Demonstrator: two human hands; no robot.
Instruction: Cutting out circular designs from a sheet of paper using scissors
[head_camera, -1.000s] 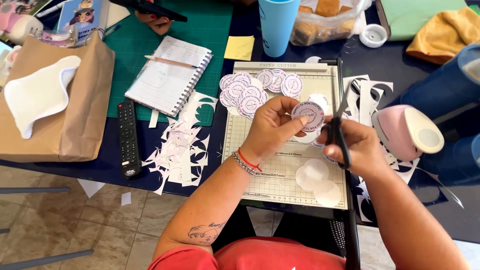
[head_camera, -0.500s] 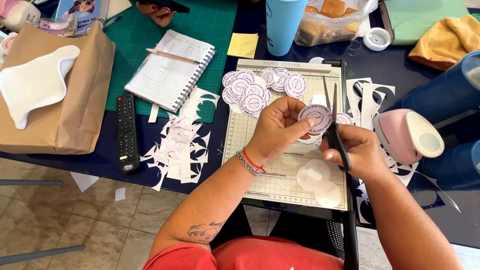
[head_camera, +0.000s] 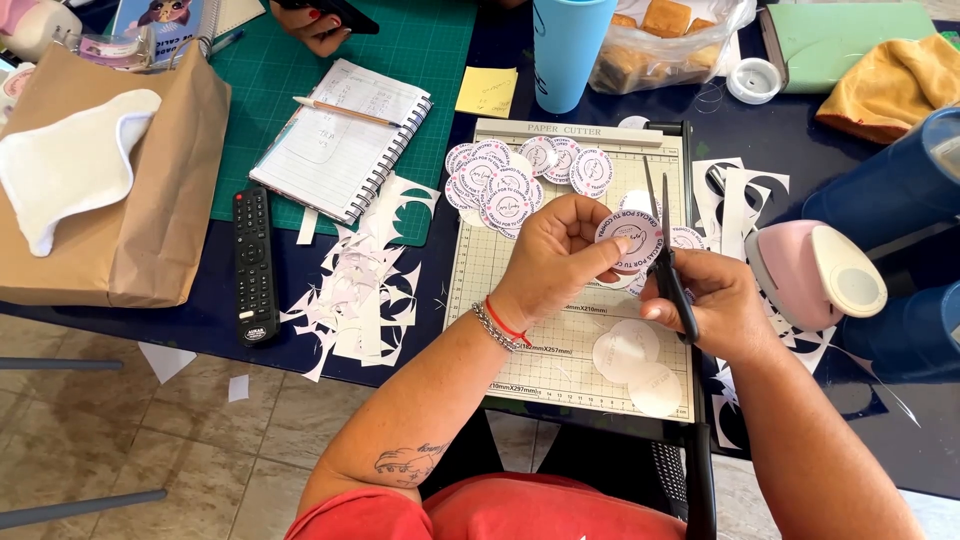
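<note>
Dark bench (head_camera: 520, 75) over a tiled floor, crowded on every side.

Head view: left hand (head_camera: 560, 250) pinches a round printed sticker (head_camera: 632, 240) by its edge, held up over the paper cutter (head_camera: 560, 300). Right hand (head_camera: 715, 305) is closed around the handles of the scissors (head_camera: 662, 245), blades pointing up, tips past the sticker's top edge. Looks like trimming the sticker's rim, mid-cut. Judgement: the next move needs small rotations of the sticker with short snips following the circle.

Edges and room:
- pile of finished stickers (head_camera: 515, 175) just beyond the left hand
- two blank discs (head_camera: 635, 360) near the cutter's front edge
- pink punch (head_camera: 810, 275) just beside the right hand, limiting swing to that side
- paper offcuts (head_camera: 365, 275) and remote (head_camera: 253, 262) to the left
- notebook (head_camera: 340, 140) and blue cup (head_camera: 570, 45) further back
- cutter's middle grid is the only free patch.
</note>
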